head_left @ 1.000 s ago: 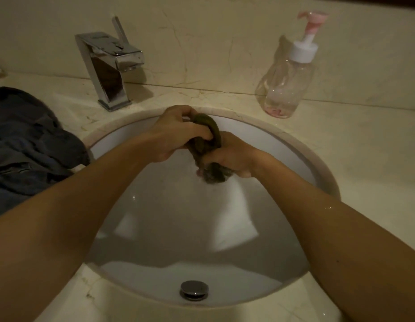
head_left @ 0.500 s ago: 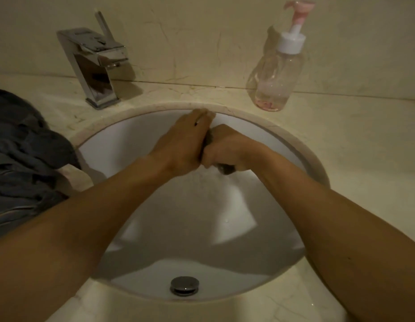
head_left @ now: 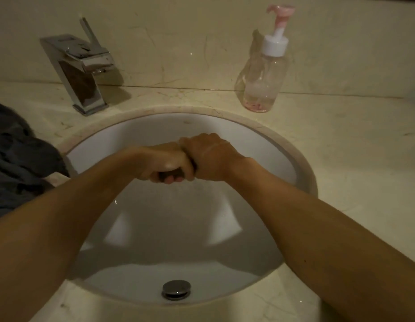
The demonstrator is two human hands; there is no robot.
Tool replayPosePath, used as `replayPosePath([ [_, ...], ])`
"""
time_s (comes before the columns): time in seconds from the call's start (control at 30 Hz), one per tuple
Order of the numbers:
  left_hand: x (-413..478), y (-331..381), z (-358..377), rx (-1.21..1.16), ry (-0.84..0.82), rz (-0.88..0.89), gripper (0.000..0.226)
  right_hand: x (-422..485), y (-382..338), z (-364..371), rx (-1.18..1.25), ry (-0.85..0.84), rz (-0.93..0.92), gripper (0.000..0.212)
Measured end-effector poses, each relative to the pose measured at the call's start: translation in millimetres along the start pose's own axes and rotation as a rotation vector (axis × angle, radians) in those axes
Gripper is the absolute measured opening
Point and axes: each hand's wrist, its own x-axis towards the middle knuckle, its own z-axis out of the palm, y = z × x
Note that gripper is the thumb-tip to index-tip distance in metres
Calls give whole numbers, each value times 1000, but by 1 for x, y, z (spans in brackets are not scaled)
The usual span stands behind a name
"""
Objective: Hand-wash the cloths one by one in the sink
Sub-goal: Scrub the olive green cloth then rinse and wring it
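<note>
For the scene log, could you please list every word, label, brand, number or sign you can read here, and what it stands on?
No text can be read. The clear plastic pump bottle with the pink nozzle shows no label, the square chrome faucet no brand mark, and the dark cloth gripped by the left hand and right hand no visible tag.

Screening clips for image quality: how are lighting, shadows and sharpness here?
Head view: dim, yellowish light; forearms throw broad shadows across the white oval sink basin; glints on the square chrome tap; the dark cloth gripped between left hand and right hand is nearly lost; slightly soft throughout.
</note>
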Motion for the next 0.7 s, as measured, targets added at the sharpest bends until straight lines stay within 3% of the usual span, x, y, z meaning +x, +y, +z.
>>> replayPosePath([
  [0.07, 2, -8, -7, -12, -41, -33, 17, 2, 1, 1, 46, 6, -23, 38],
  [0.13, 7, -14, -9, 34, 28, -2, 22, 4, 3, 2, 144, -30, 49, 36],
  [0.2, 14, -16, -5, 177, 213, 115, 36, 5, 8, 3, 232, -55, 181, 29],
  [0.27, 17, -14, 1, 375, 501, 239, 56, 9, 16, 3, 328, -61, 371, 19],
  [0.37, 16, -11, 8, 723, 732, 368, 94, 8, 25, -8, 772, -25, 628, 8],
  [0.43, 14, -10, 11, 811, 780, 483, 106, 3, 25, -20, 1050, -262, 669, 13],
  [0.5, 12, -8, 13, 789, 767, 587, 86, -3, 18, -26, 1100, -544, 593, 22],
  [0.53, 12, -8, 14, 765, 730, 580, 70, -4, 15, -25, 1039, -601, 563, 24],
  [0.63, 7, -3, 17, 706, 570, 393, 13, 0, 9, -16, 642, -441, 532, 23],
  [0.7, 10, -3, 18, 655, 463, 341, 17, 3, 5, -6, 351, -292, 416, 18],
])
